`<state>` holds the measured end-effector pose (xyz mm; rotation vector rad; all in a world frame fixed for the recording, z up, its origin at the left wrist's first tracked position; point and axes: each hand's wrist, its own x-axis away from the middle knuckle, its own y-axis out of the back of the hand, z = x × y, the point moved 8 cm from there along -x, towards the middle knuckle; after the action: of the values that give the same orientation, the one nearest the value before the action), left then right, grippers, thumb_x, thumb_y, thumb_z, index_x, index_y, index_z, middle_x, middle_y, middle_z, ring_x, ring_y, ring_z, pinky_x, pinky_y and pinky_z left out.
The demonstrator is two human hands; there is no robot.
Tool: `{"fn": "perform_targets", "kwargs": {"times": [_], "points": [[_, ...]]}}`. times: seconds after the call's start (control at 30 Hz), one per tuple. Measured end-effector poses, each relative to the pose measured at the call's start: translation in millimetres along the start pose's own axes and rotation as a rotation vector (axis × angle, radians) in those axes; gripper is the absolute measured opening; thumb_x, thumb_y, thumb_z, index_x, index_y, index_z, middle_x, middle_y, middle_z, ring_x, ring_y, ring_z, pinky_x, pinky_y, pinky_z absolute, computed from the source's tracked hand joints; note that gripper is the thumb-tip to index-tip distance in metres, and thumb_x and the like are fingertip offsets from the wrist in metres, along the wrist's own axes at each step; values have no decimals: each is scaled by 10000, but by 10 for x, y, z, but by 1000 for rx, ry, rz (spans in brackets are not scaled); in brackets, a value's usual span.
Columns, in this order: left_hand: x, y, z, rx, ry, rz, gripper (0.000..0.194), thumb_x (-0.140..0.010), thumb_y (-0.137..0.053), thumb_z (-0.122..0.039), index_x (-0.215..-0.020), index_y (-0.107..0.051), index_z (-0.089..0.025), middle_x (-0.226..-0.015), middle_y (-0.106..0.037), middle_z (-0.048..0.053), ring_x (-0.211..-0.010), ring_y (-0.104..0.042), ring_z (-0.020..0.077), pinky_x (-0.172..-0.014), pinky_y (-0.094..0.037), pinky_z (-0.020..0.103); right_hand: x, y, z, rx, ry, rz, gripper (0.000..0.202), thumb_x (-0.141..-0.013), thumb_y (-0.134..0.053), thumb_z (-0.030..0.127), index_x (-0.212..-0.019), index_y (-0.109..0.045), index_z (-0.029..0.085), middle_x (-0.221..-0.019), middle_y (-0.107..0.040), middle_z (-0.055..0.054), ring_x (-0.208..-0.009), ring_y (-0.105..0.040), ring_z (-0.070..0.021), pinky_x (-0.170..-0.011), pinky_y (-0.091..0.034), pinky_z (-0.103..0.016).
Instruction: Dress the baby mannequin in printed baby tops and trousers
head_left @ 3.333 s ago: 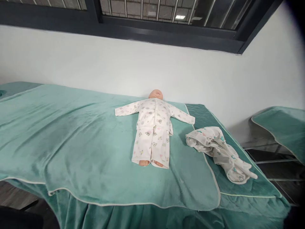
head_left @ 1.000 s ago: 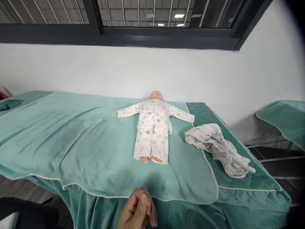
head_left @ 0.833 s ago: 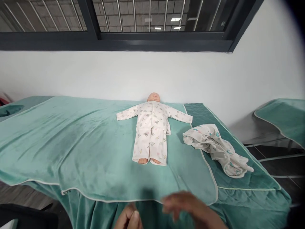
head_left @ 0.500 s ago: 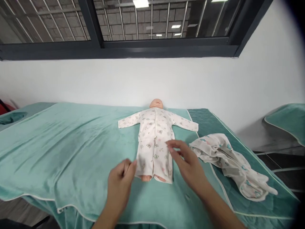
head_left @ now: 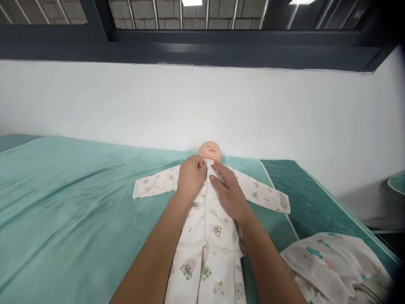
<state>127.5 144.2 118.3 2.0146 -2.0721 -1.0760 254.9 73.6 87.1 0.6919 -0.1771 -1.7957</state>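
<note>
A baby doll [head_left: 209,151] lies on its back, dressed in a white printed baby shirt [head_left: 210,207] and matching pants [head_left: 211,274]. The sleeves stretch out to both sides. At the collar, my left hand [head_left: 191,175] is closed with its fingertips on the shirt's edge. Facing it, my right hand [head_left: 229,190] rests on the upper chest, index finger and thumb apart, fingertips touching the shirt near the neck opening. My hands and forearms cover parts of the chest and shoulders.
Light green cloth [head_left: 79,211] covers the bed, with a darker green quilt [head_left: 287,181] on the right. A crumpled white printed cloth [head_left: 335,261] lies at lower right. Behind stand a white wall [head_left: 158,105] and a dark window frame [head_left: 190,50].
Both hands have moved up from beside the doll's legs to its collar. The view has moved closer to the doll. My left hand has taken hold of the shirt's edge.
</note>
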Motion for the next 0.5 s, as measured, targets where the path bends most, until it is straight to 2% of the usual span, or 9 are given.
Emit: {"fn": "perform_targets", "kwargs": {"times": [0.2,0.5], "points": [[111,11,80,253,76,35,298,-791,-540,-235,-610,-305,-206,-775,-657,-14,-772,-599,149,-668,-389,262,14,-18,19,33,-7,2,340,-945,-490,413,-1255,-586,311,-1446,-515,-7,-1371,-397,-244,-1159,-288,-489],[123,3,58,385,84,55,318,-790,-581,-274,-615,-324,-210,-811,-688,6,-892,-648,184,-713,-421,267,10,-31,0,74,19,-4,368,-954,-467,430,-1273,-607,312,-1468,-496,-19,-1380,-384,-265,-1153,-278,-524]]}}
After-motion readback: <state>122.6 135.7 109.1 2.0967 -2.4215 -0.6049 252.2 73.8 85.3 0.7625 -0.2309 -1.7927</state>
